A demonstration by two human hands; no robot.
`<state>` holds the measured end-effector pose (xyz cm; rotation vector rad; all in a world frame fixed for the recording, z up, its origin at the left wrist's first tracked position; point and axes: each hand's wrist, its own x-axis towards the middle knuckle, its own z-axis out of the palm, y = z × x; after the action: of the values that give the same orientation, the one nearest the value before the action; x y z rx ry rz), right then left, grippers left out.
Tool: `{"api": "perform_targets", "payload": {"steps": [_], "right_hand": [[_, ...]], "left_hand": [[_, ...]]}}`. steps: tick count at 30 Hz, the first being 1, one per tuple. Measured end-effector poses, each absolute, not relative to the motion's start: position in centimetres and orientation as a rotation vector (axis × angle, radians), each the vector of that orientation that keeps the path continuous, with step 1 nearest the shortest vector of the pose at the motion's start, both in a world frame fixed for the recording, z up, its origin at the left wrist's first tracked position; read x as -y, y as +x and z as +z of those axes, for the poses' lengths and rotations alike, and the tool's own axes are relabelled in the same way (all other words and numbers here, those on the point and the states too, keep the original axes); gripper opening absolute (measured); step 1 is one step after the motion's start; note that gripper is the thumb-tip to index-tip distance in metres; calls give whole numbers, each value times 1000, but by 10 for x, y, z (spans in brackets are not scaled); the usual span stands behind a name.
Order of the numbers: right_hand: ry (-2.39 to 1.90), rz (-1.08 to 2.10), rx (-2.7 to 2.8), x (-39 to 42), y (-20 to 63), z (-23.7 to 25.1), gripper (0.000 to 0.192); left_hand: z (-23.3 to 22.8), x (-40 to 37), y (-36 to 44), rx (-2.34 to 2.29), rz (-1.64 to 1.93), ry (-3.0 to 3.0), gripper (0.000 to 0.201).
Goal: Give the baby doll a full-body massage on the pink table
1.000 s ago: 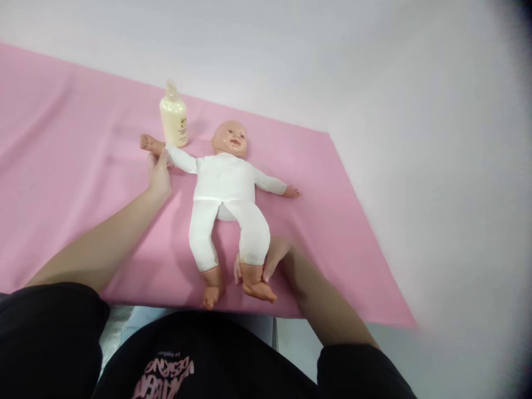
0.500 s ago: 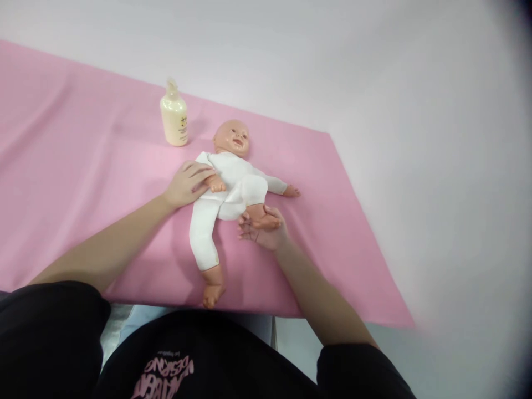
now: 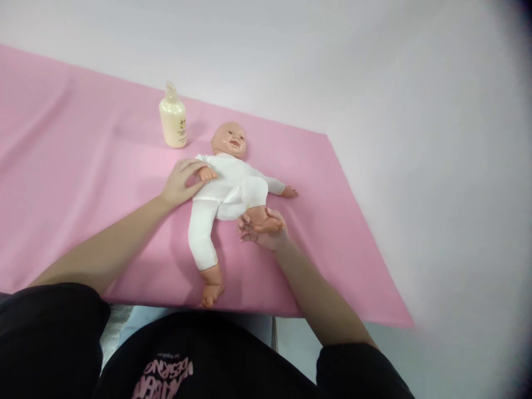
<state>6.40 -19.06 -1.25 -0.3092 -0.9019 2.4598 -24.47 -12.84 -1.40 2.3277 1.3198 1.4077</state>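
A baby doll [image 3: 226,174] in a white suit lies on its back with its bald head away from me. My left hand [image 3: 180,180] is closed around the doll's arm on the left, and the doll's small hand pokes out past my fingers. Lower down on the right, my right hand [image 3: 268,235] is wrapped round the ankle of the doll's bent leg, keeping that knee drawn up toward the belly. The doll's other leg stretches straight toward me. Its other arm rests out to the right on the sheet.
A cream-coloured pump bottle [image 3: 173,123] stands upright behind my left hand, left of the doll's head. The pink sheet [image 3: 332,249] covers the table, with creases at the left. Its near edge runs by my body, and a pale wall or floor lies beyond.
My left hand has drawn the doll's arm slightly up and left, away from the raised knee. The right hand has hardly moved and keeps its grip on the ankle.
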Motion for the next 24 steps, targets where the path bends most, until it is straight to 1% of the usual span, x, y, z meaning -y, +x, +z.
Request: {"api": "perform_targets", "payload": {"steps": [3, 5, 6, 9, 11, 13, 17, 19, 21, 24], "right_hand": [[-133, 2509, 1088, 195, 64, -12, 51], [-87, 2592, 1318, 195, 65, -10, 53], [-92, 2652, 1481, 195, 65, -8, 53], [-338, 2708, 1979, 194, 69, -2, 49], [-559, 2635, 2104, 194, 71, -1, 45], [-615, 2602, 2096, 194, 72, -2, 46], [-405, 2666, 2096, 194, 71, -6, 41], [-270, 2662, 2122, 193, 68, -8, 39], [-73, 2653, 2105, 191, 64, -10, 42], [262, 2683, 1924, 188, 59, -17, 53]], "left_hand": [[-21, 116, -252, -1407, 1642, 1873, 48], [-26, 105, -260, -1410, 1764, 1516, 43], [-27, 100, -264, -1395, 1810, 1316, 37], [-30, 89, -273, -1305, 1878, 810, 16], [-32, 87, -276, -1247, 1897, 679, 12], [-36, 85, -278, -1229, 1905, 698, 15], [-52, 75, -285, -1292, 1837, 898, 28], [-59, 70, -290, -1361, 1778, 1017, 31], [-61, 68, -292, -1399, 1754, 1103, 34], [-55, 78, -286, -1356, 1794, 1360, 51]]}}
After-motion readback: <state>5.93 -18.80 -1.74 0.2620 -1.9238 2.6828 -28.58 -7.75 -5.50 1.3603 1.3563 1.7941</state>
